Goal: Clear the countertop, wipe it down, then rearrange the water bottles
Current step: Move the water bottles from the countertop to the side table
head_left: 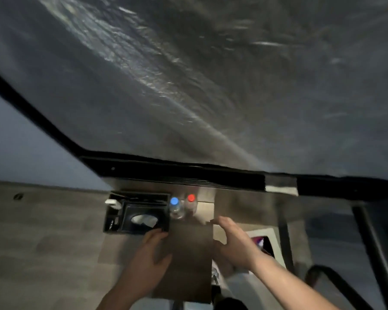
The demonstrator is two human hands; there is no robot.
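Left hand [150, 251] lies flat on the surface [188, 253], grip spread, fingertips at the black tray [136, 214]. Right hand [235, 242] hovers, grip wide, holding nothing, near two bottles [176, 208].

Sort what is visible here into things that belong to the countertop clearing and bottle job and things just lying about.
Part of the job:
- blue-capped bottle
- red-capped bottle, beside it
- black tray holding the tissue box
- countertop
- left hand, at the tray's corner
- right hand, open, holding nothing

Just lying about:
- white bin right of the countertop
- black window frame
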